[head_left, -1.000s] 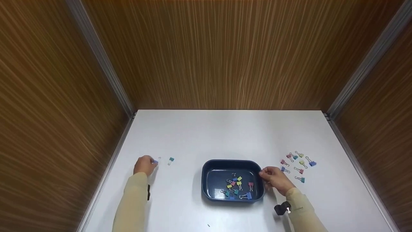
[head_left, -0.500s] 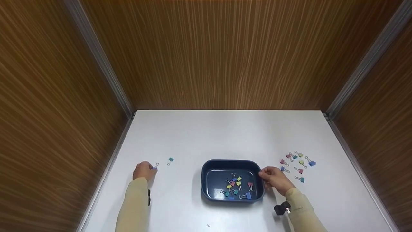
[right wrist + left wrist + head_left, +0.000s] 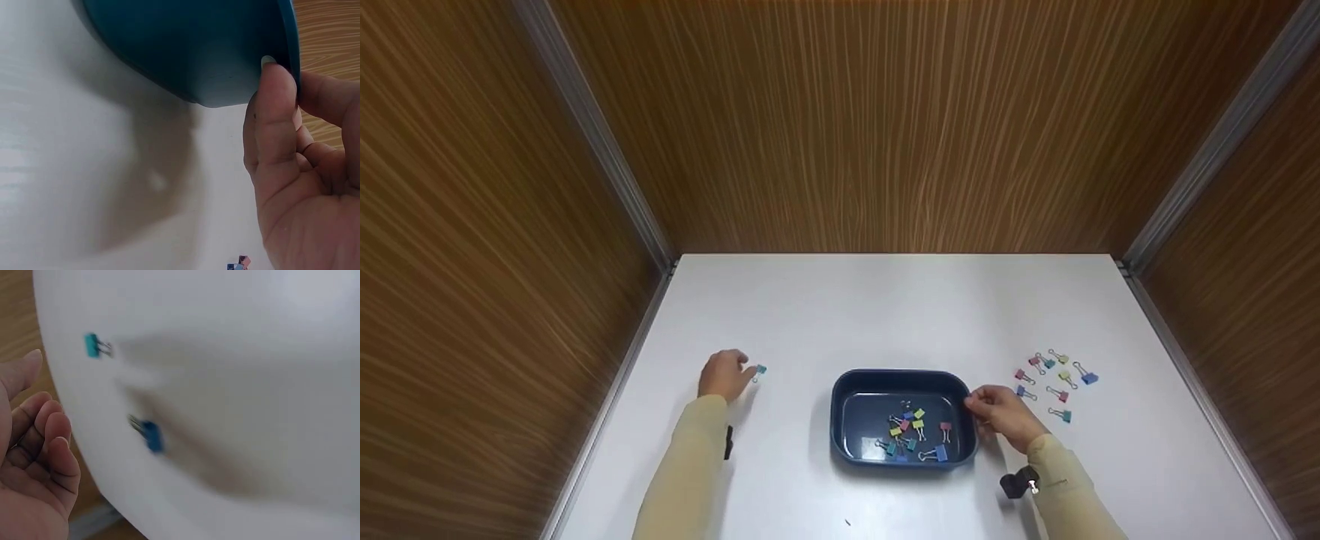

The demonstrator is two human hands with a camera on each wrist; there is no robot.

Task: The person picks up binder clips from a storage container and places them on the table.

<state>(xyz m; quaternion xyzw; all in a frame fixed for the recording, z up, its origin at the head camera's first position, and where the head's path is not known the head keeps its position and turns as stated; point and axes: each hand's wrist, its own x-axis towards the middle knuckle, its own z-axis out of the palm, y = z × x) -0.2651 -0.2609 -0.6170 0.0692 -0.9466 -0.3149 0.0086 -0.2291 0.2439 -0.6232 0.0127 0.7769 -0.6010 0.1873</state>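
My left hand (image 3: 725, 375) hovers over the left side of the table, thumb apart from loosely bent fingers, nothing held. Close to its thumb lies a teal binder clip (image 3: 761, 369). The left wrist view has that teal clip (image 3: 92, 345) and a blue binder clip (image 3: 152, 435) lying on the table, both apart from the fingers. In the head view the blue clip is hidden by the hand. My right hand (image 3: 1003, 414) pinches the right rim of a dark blue tray (image 3: 840, 420), thumb and fingers on either side of its wall (image 3: 225, 67).
Inside the tray lie several binder clips (image 3: 918, 425) in yellow, teal, red and blue. More coloured clips (image 3: 1057, 394) are spread on the white table (image 3: 885, 307) right of the tray. Wood-grain panels (image 3: 885, 135) enclose the table's back and sides.
My left hand touched the blue clip, shifted slightly nearer with it, then let go. It has since moved away and right, beside the teal clip. The right hand stays on the tray.
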